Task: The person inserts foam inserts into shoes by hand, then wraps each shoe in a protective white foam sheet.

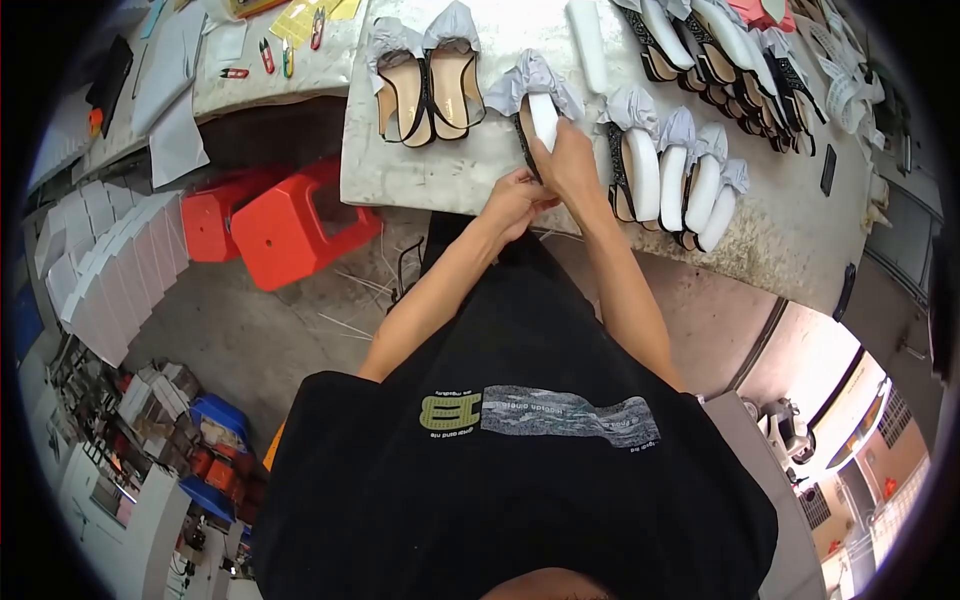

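A black slingback sandal [522, 132] stands at the table's front edge, its toe stuffed with grey-white tissue paper [533, 80]. A white foam insert [545, 120] lies along its footbed. My right hand [570, 162] is closed around the heel end of the sandal and the insert. Close beside it, my left hand [516, 203] has its fingers pinched at the sandal's heel; the exact part between them is hidden. To the left stands a pair of sandals [407, 100] with tissue in the toes and bare tan footbeds.
Several sandals with white inserts [645, 175] stand to the right, with more [700, 45] behind. A loose white insert [587, 45] lies at the back. Small snips [267, 56] lie on the left table. Red stools [290, 230] and white boxes [120, 265] are at lower left.
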The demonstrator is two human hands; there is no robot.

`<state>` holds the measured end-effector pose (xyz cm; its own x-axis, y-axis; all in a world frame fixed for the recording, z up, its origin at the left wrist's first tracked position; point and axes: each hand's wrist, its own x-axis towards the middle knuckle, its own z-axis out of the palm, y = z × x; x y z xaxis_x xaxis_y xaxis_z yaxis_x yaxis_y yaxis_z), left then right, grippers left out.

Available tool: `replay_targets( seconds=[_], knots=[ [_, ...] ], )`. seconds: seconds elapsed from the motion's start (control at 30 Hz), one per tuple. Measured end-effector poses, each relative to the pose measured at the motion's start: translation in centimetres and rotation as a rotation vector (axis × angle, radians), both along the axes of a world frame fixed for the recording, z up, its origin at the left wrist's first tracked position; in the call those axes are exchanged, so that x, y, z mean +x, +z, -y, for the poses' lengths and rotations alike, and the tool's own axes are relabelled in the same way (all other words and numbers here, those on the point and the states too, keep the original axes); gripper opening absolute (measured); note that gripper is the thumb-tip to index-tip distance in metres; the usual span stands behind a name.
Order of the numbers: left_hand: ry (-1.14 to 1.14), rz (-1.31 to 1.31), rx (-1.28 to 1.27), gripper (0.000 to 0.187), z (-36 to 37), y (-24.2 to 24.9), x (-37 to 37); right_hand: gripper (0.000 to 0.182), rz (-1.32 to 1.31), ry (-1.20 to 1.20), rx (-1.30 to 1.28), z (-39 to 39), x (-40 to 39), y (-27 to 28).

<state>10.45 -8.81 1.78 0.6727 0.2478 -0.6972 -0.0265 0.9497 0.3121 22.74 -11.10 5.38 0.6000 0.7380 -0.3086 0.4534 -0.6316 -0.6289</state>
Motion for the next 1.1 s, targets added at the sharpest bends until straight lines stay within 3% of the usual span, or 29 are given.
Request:
replay_targets(
  seconds=[0.4,0.57,0.73,0.87,1.03,1.1],
  knots=[
    [-0.017,0.118,0.046,0.021,-0.2,1.1,-0.8,0.031,0.229,-0.008,0.028,-0.2,-0.9,-3.6],
    [-0.034,-0.031,-0.028,0.008,-0.9,0.7,-0.3,0.027,0.051,-0.054,0.16,1.4,-0.6,-2.9],
    [-0.071,-0.14,0.11,0.01,-0.9,0.9,0.4,0.024,0.331,-0.2,0.492,5.1,-1.1,-0.1],
    [-0.146,-0.114,0.108,0.02,-1.4,1.3,0.2,0.02,-1.316,-0.58,0.619,8.5,-1.2,-1.4],
    [-0.158,-0.233,0.293,0.019,-0.7,-3.2,0.6,0.024,-1.613,-0.559,0.581,8.7,-0.8,-4.9],
    [-0.195,-0.266,0.393,0.02,-0.3,-2.1,1.2,0.023,-1.531,-0.605,0.567,9.1,-0.9,-4.8]
  ],
)
